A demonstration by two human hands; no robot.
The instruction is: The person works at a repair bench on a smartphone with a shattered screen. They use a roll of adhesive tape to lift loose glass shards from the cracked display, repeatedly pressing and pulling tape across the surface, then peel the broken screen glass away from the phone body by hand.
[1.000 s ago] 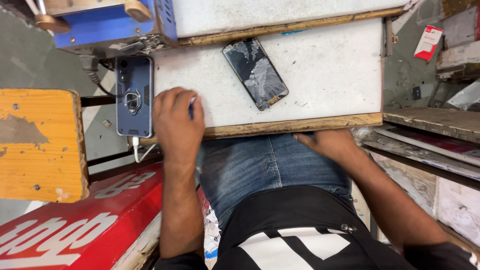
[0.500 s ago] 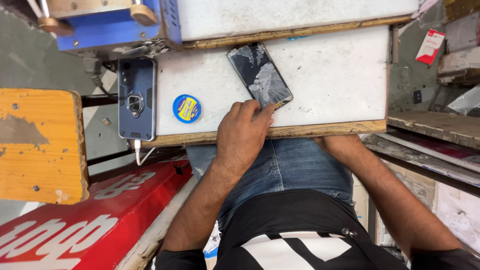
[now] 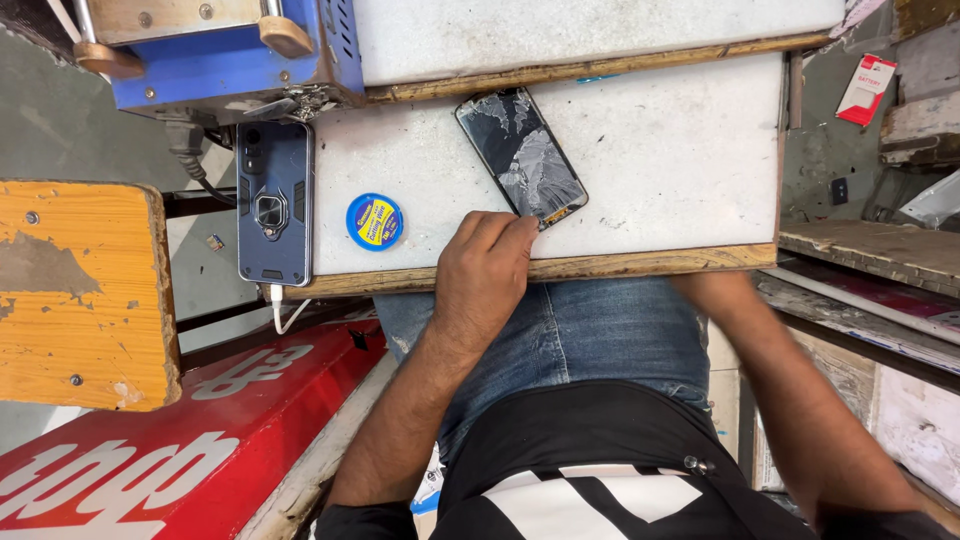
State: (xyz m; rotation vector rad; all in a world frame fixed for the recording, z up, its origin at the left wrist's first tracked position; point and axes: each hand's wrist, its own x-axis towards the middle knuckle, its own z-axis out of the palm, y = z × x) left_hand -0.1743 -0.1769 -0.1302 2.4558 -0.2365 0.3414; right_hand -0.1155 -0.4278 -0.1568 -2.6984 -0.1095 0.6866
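A black phone with a badly cracked screen lies at an angle on the white board worktop. My left hand rests at the board's near edge, its curled fingertips touching the phone's near corner without lifting it. A round blue and yellow tin sits on the board to the left of that hand. Further left, a second phone in a dark ring-holder case lies at the board's end with a white cable plugged in. My right forearm runs up beside my jeans, and its hand is hidden under the board's wooden edge.
A blue metal machine stands at the far left of the board. An orange wooden stool and a red sign panel lie to the left. Wooden planks and a small red and white box are on the right.
My left hand left the round tin on the board and moved right to the cracked phone's near corner. My right hand slipped from the board's edge out of sight beneath it.
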